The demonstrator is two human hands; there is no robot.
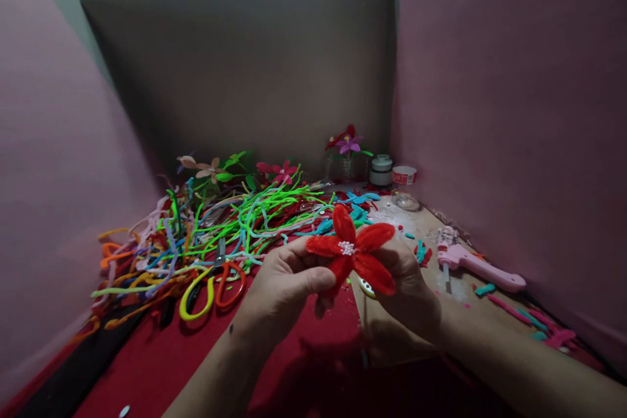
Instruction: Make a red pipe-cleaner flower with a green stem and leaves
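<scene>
A red pipe-cleaner flower [372, 240] with five fuzzy petals and a cluster of small white beads at its centre is held up above the table, facing me. My left hand [294, 281] pinches its lower left petal between thumb and fingers. Behind the right-hand petals is my right hand [409, 287], its fingers mostly hidden by the flower and closed around its back. Scissors [196, 297] with one yellow and one orange-red handle lie left of my left hand. To the right of my right hand rests a pink hot glue gun [482, 266].
Many loose pipe cleaners [264, 215] in green, orange, pink and other colours are heaped at the left. Finished flowers [349, 144] stand at the back, beside a small jar [381, 171] and a tape roll [404, 175]. Pink walls flank the red-covered table [289, 366].
</scene>
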